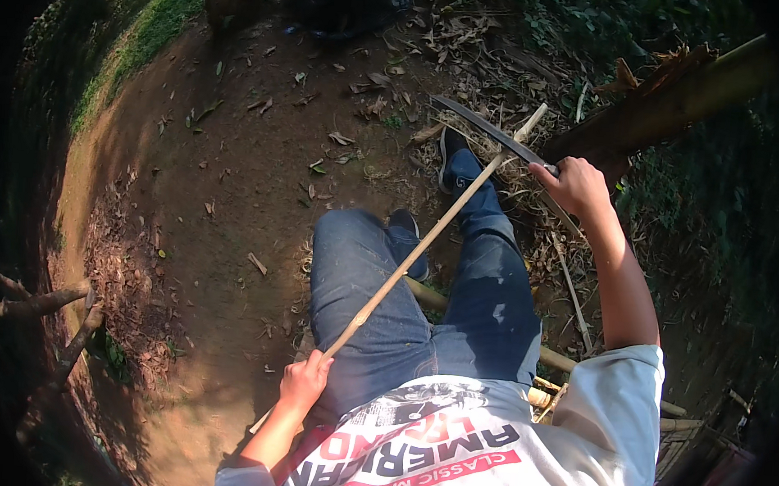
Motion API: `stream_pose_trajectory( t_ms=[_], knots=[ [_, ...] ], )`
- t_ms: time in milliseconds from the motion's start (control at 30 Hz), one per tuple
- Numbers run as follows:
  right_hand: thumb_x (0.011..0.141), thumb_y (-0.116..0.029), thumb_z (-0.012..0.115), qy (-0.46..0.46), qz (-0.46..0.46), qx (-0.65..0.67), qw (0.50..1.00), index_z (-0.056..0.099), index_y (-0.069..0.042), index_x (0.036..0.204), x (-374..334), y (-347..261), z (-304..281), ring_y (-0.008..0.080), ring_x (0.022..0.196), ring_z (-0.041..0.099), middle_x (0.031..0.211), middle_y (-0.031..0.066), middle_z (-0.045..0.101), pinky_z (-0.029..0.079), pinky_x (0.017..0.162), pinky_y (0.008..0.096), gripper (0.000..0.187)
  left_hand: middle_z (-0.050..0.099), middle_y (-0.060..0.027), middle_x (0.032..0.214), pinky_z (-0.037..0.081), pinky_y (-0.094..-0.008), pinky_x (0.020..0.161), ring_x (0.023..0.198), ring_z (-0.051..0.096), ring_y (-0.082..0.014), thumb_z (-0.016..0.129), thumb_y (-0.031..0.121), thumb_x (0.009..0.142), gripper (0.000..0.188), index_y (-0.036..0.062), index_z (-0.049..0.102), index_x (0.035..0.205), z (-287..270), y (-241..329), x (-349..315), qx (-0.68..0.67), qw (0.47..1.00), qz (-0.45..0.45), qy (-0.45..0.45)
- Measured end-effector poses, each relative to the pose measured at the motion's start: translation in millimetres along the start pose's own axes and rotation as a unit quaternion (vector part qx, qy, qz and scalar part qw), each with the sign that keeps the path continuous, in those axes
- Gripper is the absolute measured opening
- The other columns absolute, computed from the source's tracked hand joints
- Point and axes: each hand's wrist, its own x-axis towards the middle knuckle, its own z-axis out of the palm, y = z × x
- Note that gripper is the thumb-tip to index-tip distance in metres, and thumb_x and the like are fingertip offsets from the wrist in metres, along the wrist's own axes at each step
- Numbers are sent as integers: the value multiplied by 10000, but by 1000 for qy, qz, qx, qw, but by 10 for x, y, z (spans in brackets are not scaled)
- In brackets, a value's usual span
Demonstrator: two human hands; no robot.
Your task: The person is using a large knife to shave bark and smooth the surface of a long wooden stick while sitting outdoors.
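My left hand (pixel 304 381) is closed round the lower part of a long, thin bamboo strip (pixel 374 302). The strip slants up and to the right across my thighs, and its far end lies beyond my shoe. In my right hand (pixel 576 186) is the handle of a machete (pixel 483 126), its long dark blade pointing to the upper left. Near its handle end, the blade crosses the strip close to the strip's far end. Whether the edge bites into the strip I cannot tell.
A thick bamboo pole or trunk (pixel 689 100) slants in at the upper right. Shavings and dry leaves (pixel 475 46) litter the ground. A black plastic bag (pixel 347 3) lies at the top. Cut branches (pixel 37 304) stick in from the left. Bamboo poles (pixel 557 359) are beside my right hip.
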Motion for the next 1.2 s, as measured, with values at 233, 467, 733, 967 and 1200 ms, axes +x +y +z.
stream_pose_trajectory(
  t_ms=[233,467,733,967,1200],
  knots=[
    [827,-718,511,-84,-106,39,990,654,18,625,-434,-564,173,407,619,631,594,203,612,522,592,476,776,583,-161,573,473,-490,490,565,615,-391,643,242,914,216,76,511,876,77,9,-67,0,1000,-16,21],
    [828,-693,543,31,96,7,995,697,16,672,50,354,44,385,645,652,629,205,637,524,587,455,742,585,-179,587,466,-508,499,583,618,-405,612,278,933,234,75,505,885,3,-34,-5,-7,1000,-1,-2],
    [845,-680,534,-5,-106,-6,994,647,-13,635,-433,-355,204,394,574,623,563,198,595,514,554,454,709,608,-216,642,468,-529,527,647,626,-435,588,300,949,249,65,514,915,46,-77,-32,-62,997,-48,-19],
    [842,-712,509,106,108,-9,988,696,4,726,23,497,46,393,691,670,671,217,653,536,650,471,749,595,-228,645,456,-530,526,676,625,-443,591,278,951,238,53,522,914,147,-169,-38,-109,993,-35,-18],
    [878,-653,524,103,259,184,943,670,43,718,-200,411,-130,416,710,658,655,254,623,503,677,450,729,564,-230,635,453,-457,526,681,631,-441,571,287,960,276,11,561,947,183,-189,22,-203,979,-30,-9]
  ],
)
